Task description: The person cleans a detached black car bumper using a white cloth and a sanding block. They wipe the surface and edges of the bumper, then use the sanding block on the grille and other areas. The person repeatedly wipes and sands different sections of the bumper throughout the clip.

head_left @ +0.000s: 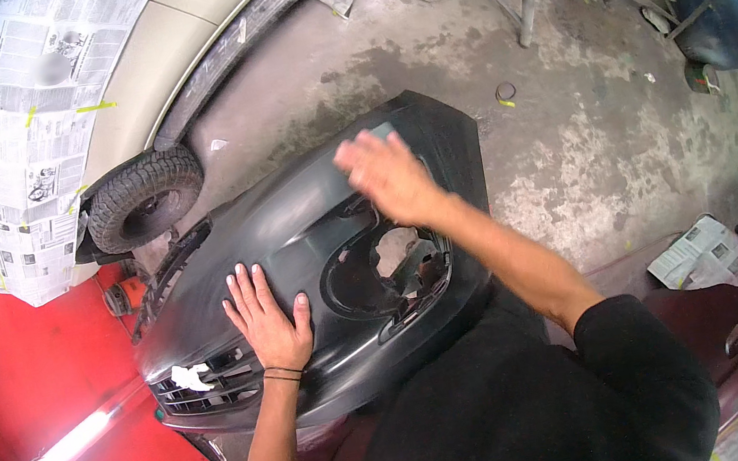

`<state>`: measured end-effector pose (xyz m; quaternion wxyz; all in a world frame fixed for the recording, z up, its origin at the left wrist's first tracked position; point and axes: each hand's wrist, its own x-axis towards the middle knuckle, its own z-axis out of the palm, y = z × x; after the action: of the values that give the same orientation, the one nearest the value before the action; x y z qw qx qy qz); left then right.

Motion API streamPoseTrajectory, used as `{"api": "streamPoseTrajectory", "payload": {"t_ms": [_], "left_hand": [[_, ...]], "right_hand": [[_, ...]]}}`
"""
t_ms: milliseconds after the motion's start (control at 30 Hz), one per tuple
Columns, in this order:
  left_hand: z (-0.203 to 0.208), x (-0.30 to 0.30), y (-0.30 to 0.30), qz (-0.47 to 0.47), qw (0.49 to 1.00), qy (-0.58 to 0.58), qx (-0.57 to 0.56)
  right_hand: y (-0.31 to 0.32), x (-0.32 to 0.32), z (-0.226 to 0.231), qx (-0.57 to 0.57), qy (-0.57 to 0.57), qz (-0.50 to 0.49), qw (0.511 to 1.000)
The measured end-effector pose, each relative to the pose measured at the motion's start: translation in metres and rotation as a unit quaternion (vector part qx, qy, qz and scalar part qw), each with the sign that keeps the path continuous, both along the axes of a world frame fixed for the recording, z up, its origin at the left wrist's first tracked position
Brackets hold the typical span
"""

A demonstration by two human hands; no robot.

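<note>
A dark grey car bumper cover point(262, 218) stretches across the middle before me. My left hand point(271, 326) lies flat on it with fingers spread, holding nothing. Over its far right part is my right hand point(385, 176), partly blurred, its fingers stretched along the surface. A small pale grey sheet or pad point(384, 130) shows at those fingertips; most of it is hidden beneath the hand. Nearer me than the right hand is a round opening point(397, 255) in the bumper. White crumpled paper point(191, 378) sits at the slatted grille on the left end.
A vehicle masked with newspaper point(21, 139) stands at the far left, its tire point(145, 202) close to the bumper. Metal stand legs point(532, 10) rise at the far right. A dark red car panel point(735, 319), with newspaper point(702, 255) on it, is at the right.
</note>
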<state>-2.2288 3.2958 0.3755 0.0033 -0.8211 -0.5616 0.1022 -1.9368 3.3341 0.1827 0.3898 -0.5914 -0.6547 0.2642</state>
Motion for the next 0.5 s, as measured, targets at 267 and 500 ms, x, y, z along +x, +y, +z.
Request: {"api": "streamPoseTrajectory", "payload": {"t_ms": [267,500], "left_hand": [[-0.001,0.047,-0.021,0.005,1.0,0.029,0.009],[0.006,0.033,-0.031,-0.004,0.999,0.01,-0.032]], "right_hand": [[0.049,0.077,-0.059,-0.066,0.139,-0.073,0.985],[0.027,-0.022,0.034,0.069,-0.024,0.068,0.995]]}}
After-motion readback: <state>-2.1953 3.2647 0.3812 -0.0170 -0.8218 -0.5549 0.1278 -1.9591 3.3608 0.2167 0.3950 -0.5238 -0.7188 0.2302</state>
